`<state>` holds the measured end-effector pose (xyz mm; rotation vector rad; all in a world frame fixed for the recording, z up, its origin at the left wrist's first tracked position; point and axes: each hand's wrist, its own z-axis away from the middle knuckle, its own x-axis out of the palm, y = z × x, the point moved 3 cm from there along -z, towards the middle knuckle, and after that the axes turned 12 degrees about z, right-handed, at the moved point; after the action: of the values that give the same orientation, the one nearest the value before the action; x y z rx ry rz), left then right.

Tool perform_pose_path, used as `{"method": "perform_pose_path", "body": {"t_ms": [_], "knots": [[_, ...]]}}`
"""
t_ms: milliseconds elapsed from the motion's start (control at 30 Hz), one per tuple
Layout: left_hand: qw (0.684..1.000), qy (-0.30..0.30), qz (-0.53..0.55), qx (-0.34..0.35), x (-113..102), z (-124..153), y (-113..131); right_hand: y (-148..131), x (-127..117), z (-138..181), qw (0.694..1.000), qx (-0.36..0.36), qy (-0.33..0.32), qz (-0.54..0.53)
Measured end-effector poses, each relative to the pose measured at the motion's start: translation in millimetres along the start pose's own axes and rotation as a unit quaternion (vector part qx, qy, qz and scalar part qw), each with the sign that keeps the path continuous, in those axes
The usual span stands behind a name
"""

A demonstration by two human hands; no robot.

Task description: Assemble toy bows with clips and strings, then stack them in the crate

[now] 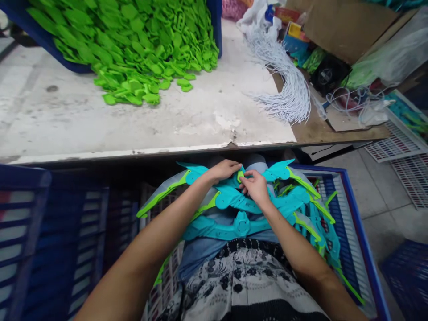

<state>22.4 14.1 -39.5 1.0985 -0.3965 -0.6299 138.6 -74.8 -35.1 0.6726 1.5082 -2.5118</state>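
Several turquoise bow-shaped plastic parts [242,226] with lime-green arms [169,191] lie across my lap. My left hand [224,171] is closed over the middle of the farthest bow-shaped part [277,171], its fingertips beside a small green plastic piece [240,175]. With thumb and fingers pinched, my right hand [256,186] holds that small piece against the turquoise middle. The fingers partly cover the spot where the two meet.
A blue bin [216,26] spills green plastic pieces [143,49] onto the white worktop [187,116]. To the right lies a bundle of white cords [287,84]. Blue crates [20,232] stand at left; another crate [363,249] holding turquoise parts is at right.
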Motion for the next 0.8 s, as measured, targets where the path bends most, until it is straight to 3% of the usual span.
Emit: {"method": "perform_pose_path", "body": {"t_ms": [200, 333, 433, 533, 600, 667, 733, 800], "knots": [[0.995, -0.005, -0.064, 0.075, -1.7, 3.1, -2.5, 2.2, -4.0, -0.9, 0.993, -0.013, -0.01, 0.119], [0.983, 0.031, -0.154, 0.097, -5.0, -0.4, -6.6, -4.4, -0.9, -9.0, 0.979, -0.013, -0.084, 0.186], [0.98, 0.04, -0.169, 0.101, -7.5, -0.8, -9.0, -11.0, 1.4, -11.7, 0.968, -0.019, -0.099, 0.23], [0.981, 0.044, -0.16, 0.104, -10.1, 2.6, -9.8, -11.7, -7.6, 1.9, 0.951, -0.099, -0.075, 0.282], [0.982, 0.044, -0.155, 0.099, -11.9, 4.6, -9.7, -7.8, -19.0, 21.1, 0.904, -0.224, -0.057, 0.36], [0.985, 0.041, -0.145, 0.086, -13.4, 4.8, -8.9, 0.9, -29.3, 43.0, 0.82, -0.348, -0.058, 0.451], [0.987, 0.031, -0.142, 0.07, -13.7, 3.0, -6.9, 11.4, -33.9, 60.1, 0.751, -0.414, -0.072, 0.51], [0.986, 0.023, -0.151, 0.061, -12.4, -0.3, -3.5, 17.5, -29.6, 70.5, 0.726, -0.438, -0.08, 0.524]]}}
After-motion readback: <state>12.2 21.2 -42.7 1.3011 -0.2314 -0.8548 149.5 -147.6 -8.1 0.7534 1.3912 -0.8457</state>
